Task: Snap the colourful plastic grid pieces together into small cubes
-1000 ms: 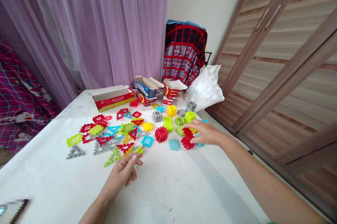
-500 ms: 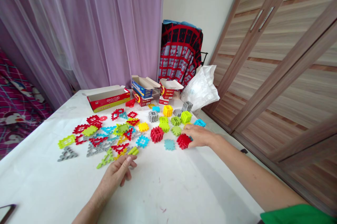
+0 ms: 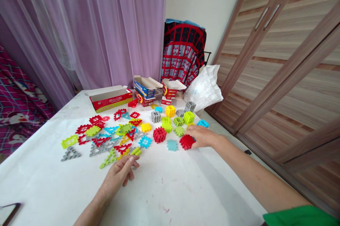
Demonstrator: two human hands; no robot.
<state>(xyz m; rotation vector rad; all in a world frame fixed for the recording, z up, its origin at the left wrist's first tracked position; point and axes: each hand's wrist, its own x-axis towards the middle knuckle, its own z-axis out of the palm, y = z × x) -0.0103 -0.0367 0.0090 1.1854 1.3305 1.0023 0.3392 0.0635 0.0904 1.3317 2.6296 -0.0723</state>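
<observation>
Grip: right hand (image 3: 202,136) curled round red cube (image 3: 186,142), fingers closed on its far side; cube sits on table (image 3: 172,190). Built pieces beyond and left of grip: second red cube (image 3: 159,134), yellow cube (image 3: 170,111), grey cube (image 3: 155,116), green cube (image 3: 188,117). Several look done. Blue tile (image 3: 172,145) just left of grip. Farther left, wide scatter of flat pieces (image 3: 106,135), unjoined; most work likely remains. Other side: left hand (image 3: 120,173) palm down, loosely open, holding nothing, fingertips near green triangle (image 3: 108,159).
</observation>
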